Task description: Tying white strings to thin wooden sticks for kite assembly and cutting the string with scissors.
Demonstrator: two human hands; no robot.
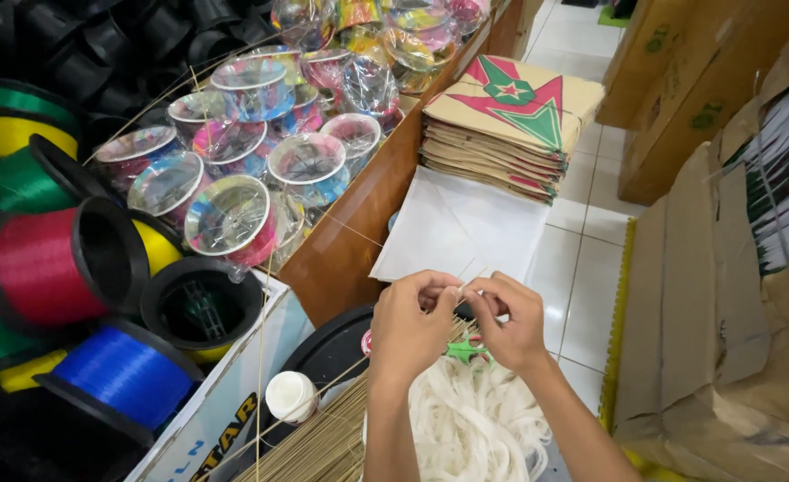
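My left hand (410, 323) and my right hand (507, 319) meet in the lower middle, fingertips pinched together on a thin pale stick (469, 272) that pokes up between them. Below the hands lies a heap of white string (470, 424) and a bundle of thin bamboo sticks (323, 442). A small green star-shaped piece (466, 350) sits just under my right hand. A white paper kite sheet (466, 228) lies flat on the floor beyond the hands.
A stack of tan kites (506, 125) with red and green stars lies further back. Spools of coloured line (51, 263) and wrapped clear reels (252, 134) fill the left. A wooden counter edge (359, 214) runs diagonally. Cardboard boxes (725, 268) stand right.
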